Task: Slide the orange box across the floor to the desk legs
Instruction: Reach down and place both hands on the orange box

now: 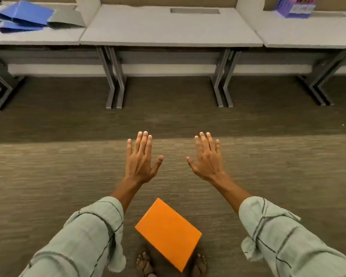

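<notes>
The orange box (168, 232) lies flat on the carpet at the bottom centre, turned at an angle, just in front of my two sandalled feet. My left hand (141, 158) and my right hand (207, 157) are stretched out above the floor beyond the box, palms down, fingers spread, holding nothing. Neither hand touches the box. Grey metal desk legs (116, 80) and a second pair of desk legs (223, 80) stand farther ahead under the middle desk (168, 35).
A row of grey desks runs across the top. Blue folders (24, 16) lie on the left desk, and a purple file holder (296, 7) stands on the right desk. Brown carpet (68, 156) stretches between the box and the legs.
</notes>
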Available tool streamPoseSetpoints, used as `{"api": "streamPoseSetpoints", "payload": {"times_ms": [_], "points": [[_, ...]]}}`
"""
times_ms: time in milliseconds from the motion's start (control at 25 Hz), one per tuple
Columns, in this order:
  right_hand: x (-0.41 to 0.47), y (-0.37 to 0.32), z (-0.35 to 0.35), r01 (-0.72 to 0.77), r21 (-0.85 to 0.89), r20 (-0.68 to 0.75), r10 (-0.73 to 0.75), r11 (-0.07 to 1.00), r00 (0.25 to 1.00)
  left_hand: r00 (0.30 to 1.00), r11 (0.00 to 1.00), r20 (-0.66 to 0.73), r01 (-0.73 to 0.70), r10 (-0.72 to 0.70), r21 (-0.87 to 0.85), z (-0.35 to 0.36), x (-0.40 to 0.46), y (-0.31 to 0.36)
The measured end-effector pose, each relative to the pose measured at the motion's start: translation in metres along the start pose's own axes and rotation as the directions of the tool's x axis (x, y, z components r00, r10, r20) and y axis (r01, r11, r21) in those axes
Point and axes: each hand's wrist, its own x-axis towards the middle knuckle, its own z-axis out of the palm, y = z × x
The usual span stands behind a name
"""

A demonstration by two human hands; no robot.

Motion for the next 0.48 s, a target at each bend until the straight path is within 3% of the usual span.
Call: {"api": "streamPoseSetpoints", "payload": {"times_ms": [480], "points": [[-0.066,0.007,0.161,-0.005,-0.023,0.382,0.013,1.0,0.924,0.923,0.988,0.357,0.155,-0.147,0.006,0.158,-0.101,-0.02]]}}
